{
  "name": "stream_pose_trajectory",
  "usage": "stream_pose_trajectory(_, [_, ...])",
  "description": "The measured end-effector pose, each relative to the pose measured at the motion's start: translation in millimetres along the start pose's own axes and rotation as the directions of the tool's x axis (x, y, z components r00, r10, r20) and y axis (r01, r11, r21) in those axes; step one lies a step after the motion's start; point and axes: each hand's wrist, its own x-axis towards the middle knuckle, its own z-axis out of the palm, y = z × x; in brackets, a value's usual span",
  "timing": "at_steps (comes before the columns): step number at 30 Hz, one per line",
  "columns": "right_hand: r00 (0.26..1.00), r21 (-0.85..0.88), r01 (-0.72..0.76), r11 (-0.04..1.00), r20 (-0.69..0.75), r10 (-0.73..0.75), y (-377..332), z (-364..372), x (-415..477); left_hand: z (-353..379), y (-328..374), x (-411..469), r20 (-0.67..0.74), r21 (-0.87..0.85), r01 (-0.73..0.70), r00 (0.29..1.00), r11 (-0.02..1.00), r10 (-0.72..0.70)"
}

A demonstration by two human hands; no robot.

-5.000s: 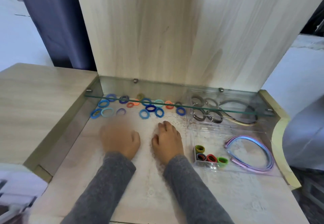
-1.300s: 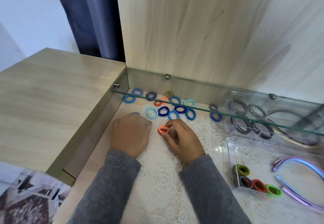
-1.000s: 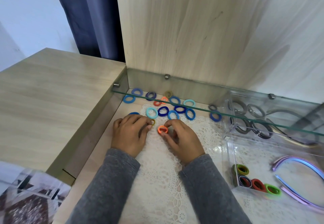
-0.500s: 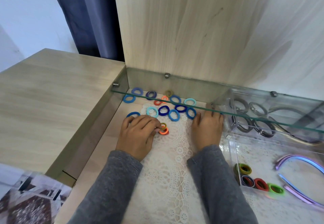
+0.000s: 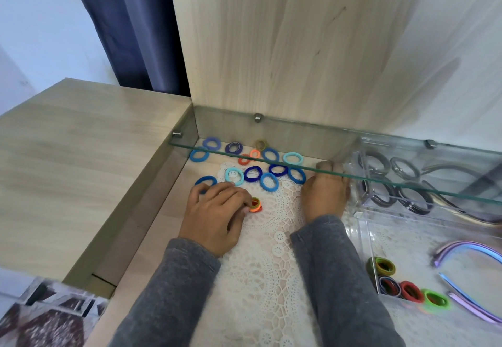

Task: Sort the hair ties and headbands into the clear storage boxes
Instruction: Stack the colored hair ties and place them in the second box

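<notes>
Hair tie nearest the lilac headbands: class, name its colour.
Bright green hair tie, best in the head view.

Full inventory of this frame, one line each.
near box: one, clear, right front
far box: one, clear, under shelf
shelf: one, glass, across back
mat: one, white lace, centre
loose ties: about 14, mostly blue, back left
held ties: two, orange and olive, left fingertips
boxed ties: four, mixed colours, near box
grey ties: several, far box
headbands: count unclear, lilac, near box
left hand: pinches held ties
right hand: flat by far box
</notes>
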Motion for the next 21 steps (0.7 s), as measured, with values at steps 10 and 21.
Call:
stream_pose_trajectory(10, [0.999, 0.015, 0.039, 0.999, -0.011, -0.039, 4, -1, -2, 3, 0, -1, 0.045, -0.037, 0.003, 0.999, 0.999, -0.002])
stream_pose_trajectory(21, [0.998, 0.142, 0.052, 0.989, -0.034, -0.048, 8, -5, -14, 4, -4, 1, 0.050, -0.144, 0.125, 0.992, 0.982, -0.119])
